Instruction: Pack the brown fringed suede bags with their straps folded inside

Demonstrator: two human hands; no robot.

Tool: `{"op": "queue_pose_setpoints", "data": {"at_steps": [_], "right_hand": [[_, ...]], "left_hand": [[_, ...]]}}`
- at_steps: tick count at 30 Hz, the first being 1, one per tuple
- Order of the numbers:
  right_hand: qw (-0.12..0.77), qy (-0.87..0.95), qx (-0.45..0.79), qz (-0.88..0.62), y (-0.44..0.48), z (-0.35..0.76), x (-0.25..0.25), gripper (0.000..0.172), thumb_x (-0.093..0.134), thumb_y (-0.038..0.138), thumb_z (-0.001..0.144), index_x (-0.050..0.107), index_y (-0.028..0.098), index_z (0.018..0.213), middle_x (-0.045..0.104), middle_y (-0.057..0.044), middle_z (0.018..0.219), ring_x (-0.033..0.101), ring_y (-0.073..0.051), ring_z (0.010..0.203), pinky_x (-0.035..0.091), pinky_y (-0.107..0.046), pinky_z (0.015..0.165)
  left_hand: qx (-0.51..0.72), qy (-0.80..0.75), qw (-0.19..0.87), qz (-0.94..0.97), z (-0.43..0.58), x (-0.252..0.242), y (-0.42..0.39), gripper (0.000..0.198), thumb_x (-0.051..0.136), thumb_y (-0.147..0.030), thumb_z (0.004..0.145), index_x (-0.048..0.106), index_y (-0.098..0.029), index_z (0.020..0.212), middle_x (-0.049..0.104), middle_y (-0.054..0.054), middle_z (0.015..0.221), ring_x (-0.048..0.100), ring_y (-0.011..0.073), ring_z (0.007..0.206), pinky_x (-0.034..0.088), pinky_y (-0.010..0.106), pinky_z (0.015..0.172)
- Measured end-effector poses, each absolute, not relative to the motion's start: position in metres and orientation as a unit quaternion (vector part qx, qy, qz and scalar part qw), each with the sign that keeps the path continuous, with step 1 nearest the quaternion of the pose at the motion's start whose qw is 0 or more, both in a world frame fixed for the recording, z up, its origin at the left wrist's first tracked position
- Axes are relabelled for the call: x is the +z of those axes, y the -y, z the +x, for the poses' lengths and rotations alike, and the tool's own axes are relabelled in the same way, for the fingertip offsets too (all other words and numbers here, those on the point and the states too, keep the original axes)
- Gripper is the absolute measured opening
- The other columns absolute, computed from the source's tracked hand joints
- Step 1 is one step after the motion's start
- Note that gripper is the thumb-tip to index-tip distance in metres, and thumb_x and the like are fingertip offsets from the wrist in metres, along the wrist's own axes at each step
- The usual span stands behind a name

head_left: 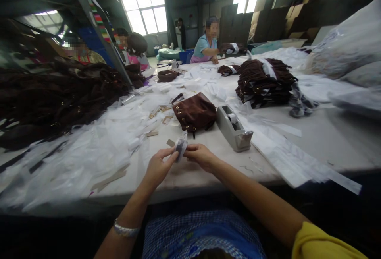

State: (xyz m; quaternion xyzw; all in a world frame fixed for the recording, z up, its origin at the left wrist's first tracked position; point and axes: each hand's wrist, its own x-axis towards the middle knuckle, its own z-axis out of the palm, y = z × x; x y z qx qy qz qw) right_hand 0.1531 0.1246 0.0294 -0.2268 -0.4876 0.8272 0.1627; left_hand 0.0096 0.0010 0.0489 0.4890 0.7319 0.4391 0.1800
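Note:
My left hand (159, 167) and my right hand (200, 156) meet over the near edge of the white table (327, 140). Both pinch a small clear plastic packet (180, 146) with something dark inside it. A brown drawstring bag (195, 113) with gold eyelets lies just beyond the hands. A grey tape dispenser (233, 128) stands to the right of the bag. A silver bracelet (126, 230) sits on my left wrist.
A heap of brown bags (53, 96) fills the left side, and a stack of brown bags (263, 80) lies at right centre. Clear plastic sleeves (89, 151) cover the left table and trail off the right front edge. Other people sit at the far end.

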Motion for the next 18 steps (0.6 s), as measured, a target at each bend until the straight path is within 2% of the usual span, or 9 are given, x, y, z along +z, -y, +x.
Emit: {"op": "queue_pose_setpoints", "data": {"at_steps": [6,11,14,18], "right_hand": [[0.124,0.41,0.884,-0.186,-0.122,0.156,0.036,0.031,0.083,0.025,0.064,0.078,0.022,0.095,0.065,0.0,0.086,0.051,-0.01,0.073,0.041,-0.019,0.066],[0.147,0.432,0.873,-0.171,-0.116,0.156,0.031,0.03,0.081,0.036,0.072,0.076,0.022,0.098,0.066,-0.002,0.095,0.052,-0.011,0.077,0.041,-0.019,0.067],[0.18,0.46,0.847,-0.195,-0.111,0.15,0.027,0.034,0.081,0.04,0.072,0.076,0.021,0.099,0.067,-0.001,0.094,0.048,-0.008,0.069,0.037,-0.02,0.063],[0.198,0.476,0.829,-0.219,-0.107,0.146,0.028,0.033,0.08,0.041,0.073,0.077,0.021,0.099,0.068,-0.002,0.096,0.049,-0.009,0.072,0.036,-0.021,0.064]], "left_hand": [[0.444,-0.735,0.179,0.48,0.001,0.048,0.0,0.036,0.066,-0.043,0.081,0.075,-0.021,0.108,0.074,0.008,0.11,0.065,0.0286,0.107,0.045,0.042,0.099],[0.449,-0.736,0.152,0.483,0.004,0.048,0.002,0.029,0.067,-0.039,0.081,0.076,-0.024,0.104,0.075,0.006,0.107,0.066,0.0278,0.105,0.046,0.04,0.096],[0.463,-0.733,0.179,0.465,0.007,0.047,0.001,0.037,0.067,-0.037,0.081,0.069,-0.024,0.116,0.075,0.005,0.105,0.068,0.0265,0.103,0.047,0.038,0.095],[0.517,-0.728,0.24,0.381,0.01,0.042,0.002,0.053,0.073,-0.04,0.077,0.053,-0.021,0.123,0.076,0.007,0.097,0.071,0.0255,0.095,0.051,0.039,0.089]]}}
